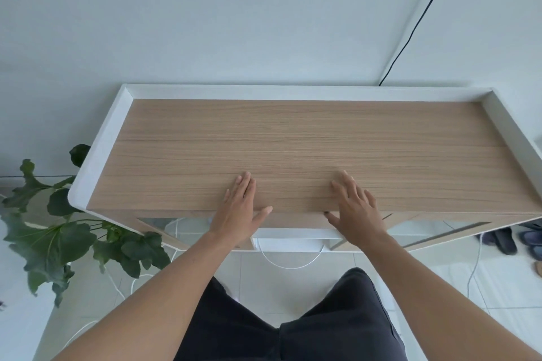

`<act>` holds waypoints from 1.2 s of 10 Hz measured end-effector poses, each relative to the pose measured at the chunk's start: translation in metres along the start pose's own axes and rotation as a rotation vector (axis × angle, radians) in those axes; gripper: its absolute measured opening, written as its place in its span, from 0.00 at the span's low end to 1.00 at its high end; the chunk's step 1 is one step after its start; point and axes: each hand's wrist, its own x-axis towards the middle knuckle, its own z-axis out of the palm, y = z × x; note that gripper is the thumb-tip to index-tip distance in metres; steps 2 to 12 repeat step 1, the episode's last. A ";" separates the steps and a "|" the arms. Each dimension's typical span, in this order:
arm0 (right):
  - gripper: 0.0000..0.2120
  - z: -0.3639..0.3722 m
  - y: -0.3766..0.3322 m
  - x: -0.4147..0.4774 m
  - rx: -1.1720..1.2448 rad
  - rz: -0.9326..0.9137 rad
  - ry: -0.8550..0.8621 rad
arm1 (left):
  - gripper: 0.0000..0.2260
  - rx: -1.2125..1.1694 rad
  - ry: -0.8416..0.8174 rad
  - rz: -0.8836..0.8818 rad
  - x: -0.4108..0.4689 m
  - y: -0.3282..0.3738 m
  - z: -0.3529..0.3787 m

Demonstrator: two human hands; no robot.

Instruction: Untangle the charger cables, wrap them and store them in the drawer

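Note:
My left hand (240, 208) and my right hand (356, 208) both lie flat on the wooden top of a cabinet (293, 141), near its front edge, fingers straight and pointing away from me. Neither hand holds anything. Below the front edge, between my hands, a white drawer (293, 239) shows partly. A white charger cable (293, 264) hangs in a loop beneath the drawer. More white cable (117, 287) trails over the floor at the left.
A raised white rim (102, 141) borders the cabinet top at the back and sides. A leafy green plant (67, 237) stands at the left. A black cable (416, 23) runs down the wall. Shoes (507, 239) lie on the tiled floor at the right.

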 end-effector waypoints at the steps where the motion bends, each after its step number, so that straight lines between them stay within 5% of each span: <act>1: 0.51 0.004 -0.002 0.014 0.027 -0.035 -0.054 | 0.40 -0.019 0.035 -0.011 0.016 -0.007 0.000; 12: 0.51 0.004 -0.002 0.014 0.027 -0.035 -0.054 | 0.40 -0.019 0.035 -0.011 0.016 -0.007 0.000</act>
